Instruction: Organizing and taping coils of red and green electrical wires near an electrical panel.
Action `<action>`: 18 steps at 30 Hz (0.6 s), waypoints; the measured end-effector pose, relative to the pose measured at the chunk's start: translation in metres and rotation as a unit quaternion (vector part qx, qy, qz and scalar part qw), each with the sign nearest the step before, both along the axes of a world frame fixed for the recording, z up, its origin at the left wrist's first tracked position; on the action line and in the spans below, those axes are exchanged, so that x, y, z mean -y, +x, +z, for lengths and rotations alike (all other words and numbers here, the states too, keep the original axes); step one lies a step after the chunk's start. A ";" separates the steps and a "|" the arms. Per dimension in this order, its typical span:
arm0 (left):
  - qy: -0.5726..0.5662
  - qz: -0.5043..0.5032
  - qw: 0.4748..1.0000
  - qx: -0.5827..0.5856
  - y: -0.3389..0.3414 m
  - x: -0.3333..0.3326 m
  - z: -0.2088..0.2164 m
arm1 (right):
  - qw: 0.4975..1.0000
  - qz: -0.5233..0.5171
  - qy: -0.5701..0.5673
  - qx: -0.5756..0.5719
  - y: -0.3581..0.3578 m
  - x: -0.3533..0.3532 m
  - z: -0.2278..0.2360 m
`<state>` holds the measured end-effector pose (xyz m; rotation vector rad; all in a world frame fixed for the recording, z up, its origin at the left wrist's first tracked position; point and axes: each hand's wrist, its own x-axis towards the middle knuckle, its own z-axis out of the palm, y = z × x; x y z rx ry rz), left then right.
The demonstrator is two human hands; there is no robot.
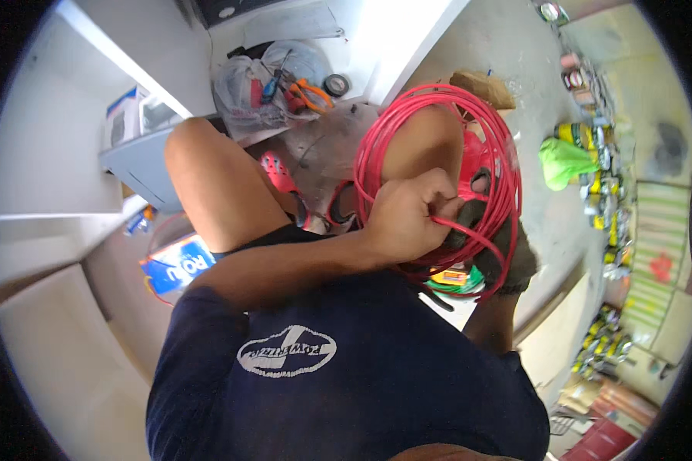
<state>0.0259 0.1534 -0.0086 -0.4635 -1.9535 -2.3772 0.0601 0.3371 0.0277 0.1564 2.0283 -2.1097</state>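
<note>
A large coil of red cable [377, 127] hangs in many loops around my bent right knee. My left hand [411, 215], bare, reaches across my body and is closed in a fist at the near inner side of the coil. One strand of the red cable runs out of its fingers toward the right. My right hand [511, 253], in a dark work glove, is at the coil's right lower side. Loops pass over the glove, and its fingers are partly hidden behind them, but they appear wrapped round the cable.
Ahead lies a clear plastic bag [234, 96] with orange-handled pliers [313, 96], a blue screwdriver [271, 88] and black tape [336, 84]. A green wire coil [461, 290] sits beneath the red one. A blue box [178, 263] is at left; several cans [611, 207] line the right wall.
</note>
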 end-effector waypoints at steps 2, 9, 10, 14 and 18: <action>-0.176 0.042 0.980 -0.080 -0.007 0.000 0.016 | 0.996 -0.003 0.071 -0.051 0.007 0.003 0.006; -0.390 -0.225 0.885 -0.120 0.000 0.008 -0.015 | 0.986 -0.137 0.007 0.092 0.003 -0.003 0.001; -0.353 -0.240 0.898 -0.111 0.000 0.018 -0.025 | 0.984 -0.134 -0.083 0.083 0.002 -0.006 -0.001; -0.326 -0.380 0.861 -0.085 -0.020 0.083 -0.014 | 0.983 -0.128 -0.111 0.073 0.000 0.002 0.002; -0.242 -0.540 0.805 0.044 -0.043 0.136 0.001 | 0.984 -0.096 -0.140 0.061 -0.012 -0.002 0.006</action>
